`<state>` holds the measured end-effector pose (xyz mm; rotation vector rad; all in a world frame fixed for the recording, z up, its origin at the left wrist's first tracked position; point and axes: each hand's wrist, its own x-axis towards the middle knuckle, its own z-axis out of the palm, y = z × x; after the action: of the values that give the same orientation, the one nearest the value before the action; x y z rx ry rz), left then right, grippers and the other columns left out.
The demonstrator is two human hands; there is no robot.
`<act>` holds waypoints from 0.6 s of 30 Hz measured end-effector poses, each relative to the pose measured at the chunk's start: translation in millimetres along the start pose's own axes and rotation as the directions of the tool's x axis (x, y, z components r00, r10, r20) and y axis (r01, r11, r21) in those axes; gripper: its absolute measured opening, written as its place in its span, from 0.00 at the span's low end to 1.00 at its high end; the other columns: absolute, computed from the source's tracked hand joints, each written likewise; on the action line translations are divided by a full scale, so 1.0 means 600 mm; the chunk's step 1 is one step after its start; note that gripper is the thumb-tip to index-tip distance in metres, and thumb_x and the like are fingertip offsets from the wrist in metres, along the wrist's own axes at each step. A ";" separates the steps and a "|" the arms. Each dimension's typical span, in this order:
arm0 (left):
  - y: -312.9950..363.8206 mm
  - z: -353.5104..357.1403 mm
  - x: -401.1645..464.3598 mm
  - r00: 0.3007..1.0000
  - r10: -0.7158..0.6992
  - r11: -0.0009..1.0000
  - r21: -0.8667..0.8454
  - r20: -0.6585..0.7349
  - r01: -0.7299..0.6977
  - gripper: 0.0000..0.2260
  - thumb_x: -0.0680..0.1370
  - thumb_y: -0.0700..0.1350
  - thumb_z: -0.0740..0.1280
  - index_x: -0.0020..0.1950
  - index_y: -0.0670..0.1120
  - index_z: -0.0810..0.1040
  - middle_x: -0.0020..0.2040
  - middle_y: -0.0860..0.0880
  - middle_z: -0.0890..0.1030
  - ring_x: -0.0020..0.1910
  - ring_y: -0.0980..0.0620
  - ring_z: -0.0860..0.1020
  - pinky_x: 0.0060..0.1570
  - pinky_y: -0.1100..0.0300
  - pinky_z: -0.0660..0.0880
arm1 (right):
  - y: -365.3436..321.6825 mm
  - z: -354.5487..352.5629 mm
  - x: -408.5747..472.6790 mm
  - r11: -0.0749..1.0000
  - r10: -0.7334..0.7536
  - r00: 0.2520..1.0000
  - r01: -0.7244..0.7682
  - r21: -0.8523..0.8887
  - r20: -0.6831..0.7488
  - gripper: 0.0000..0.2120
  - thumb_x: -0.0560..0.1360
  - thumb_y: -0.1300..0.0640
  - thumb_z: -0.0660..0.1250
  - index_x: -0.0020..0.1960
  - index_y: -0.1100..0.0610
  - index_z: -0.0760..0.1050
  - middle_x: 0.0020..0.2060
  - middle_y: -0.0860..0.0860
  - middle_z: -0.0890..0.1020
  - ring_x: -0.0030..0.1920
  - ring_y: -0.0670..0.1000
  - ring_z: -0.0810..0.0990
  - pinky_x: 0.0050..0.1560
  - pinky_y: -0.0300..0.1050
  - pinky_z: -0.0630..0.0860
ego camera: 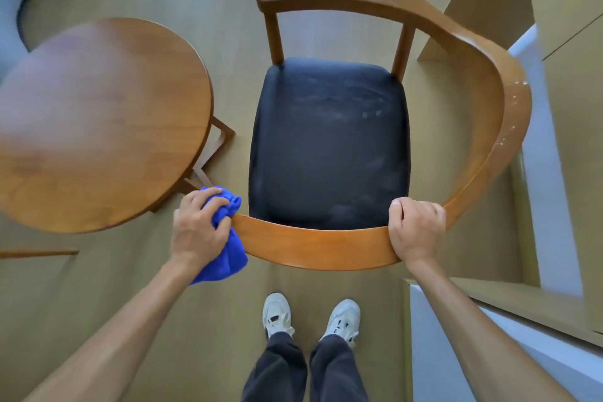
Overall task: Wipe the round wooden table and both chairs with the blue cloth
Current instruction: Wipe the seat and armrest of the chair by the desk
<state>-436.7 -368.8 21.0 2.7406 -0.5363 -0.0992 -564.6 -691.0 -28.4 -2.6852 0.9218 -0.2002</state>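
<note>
The round wooden worktop (98, 121) stands at the left, its top glossy and bare of marks as far as the blur allows, so it may already be wiped, though that is only a judgement. Just beside it on the right stands the chair (326, 140), its open front facing away from the person and its curved back rail (313, 248) nearest them, running left to right; the dark seat (329, 143) shows pale smears and the right armrest has white specks, so this chair looks unfinished. A second chair is not in view and presumably remains. The right hand (416, 228) has its grip clenched over the rail, steadying it. The left hand (199, 228) grasps the bunched blue cloth (228, 254) against the rail's left end, the cloth's long axis hanging roughly downward toward the floor.
</note>
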 end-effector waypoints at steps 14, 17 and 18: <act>0.215 0.080 -0.023 0.929 0.370 0.929 -0.002 0.018 -0.370 0.05 0.66 0.45 0.68 0.40 0.46 0.79 0.51 0.49 0.81 0.50 0.41 0.78 0.41 0.51 0.73 | -0.001 -0.005 0.004 0.999 -0.019 1.000 0.020 -0.030 0.024 0.17 0.74 0.59 0.51 0.26 0.56 0.63 0.22 0.51 0.69 0.30 0.56 0.70 0.46 0.50 0.63; 0.074 0.025 -0.006 0.967 0.252 0.967 0.034 0.023 -0.253 0.09 0.66 0.45 0.66 0.41 0.44 0.81 0.52 0.48 0.82 0.53 0.40 0.79 0.42 0.50 0.75 | -0.010 -0.011 0.000 0.999 -0.026 1.000 0.026 -0.023 0.018 0.17 0.74 0.55 0.46 0.27 0.55 0.62 0.23 0.49 0.67 0.29 0.53 0.66 0.46 0.50 0.64; 0.043 0.015 0.001 0.987 0.159 0.987 0.020 0.021 -0.159 0.11 0.68 0.46 0.64 0.42 0.43 0.82 0.52 0.48 0.82 0.54 0.40 0.79 0.44 0.48 0.75 | -0.009 -0.011 0.000 1.000 -0.019 1.000 0.019 -0.023 0.017 0.18 0.74 0.54 0.46 0.27 0.55 0.62 0.23 0.48 0.67 0.30 0.53 0.66 0.46 0.50 0.64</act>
<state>-446.5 -394.2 21.7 2.7076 -0.7630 -0.0808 -563.0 -688.1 -20.2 -2.7132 0.8990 -0.1715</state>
